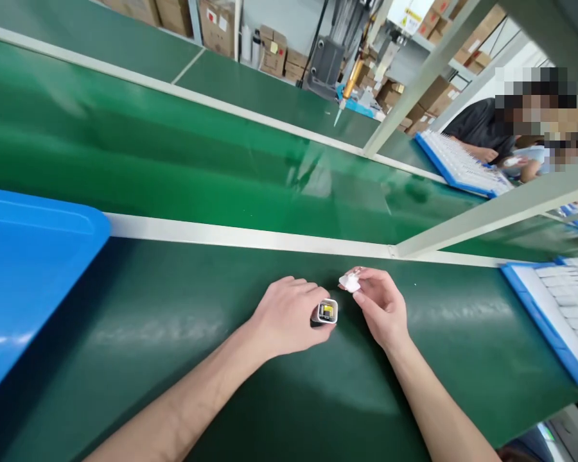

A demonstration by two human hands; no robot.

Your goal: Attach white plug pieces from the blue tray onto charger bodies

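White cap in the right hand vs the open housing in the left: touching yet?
Apart. The head view shows a strip of green bench between the white cap, pinched in the right hand, and the open housing gripped by the left hand.

Both bare forearms extend forward from the lower edge, converging toward the centre. Left hand (289, 314): knuckles up, fingers curled closed in a grip. Right hand (380, 305): palm turned inward, thumb and fingertips (359, 296) pinched together, just beside the left.
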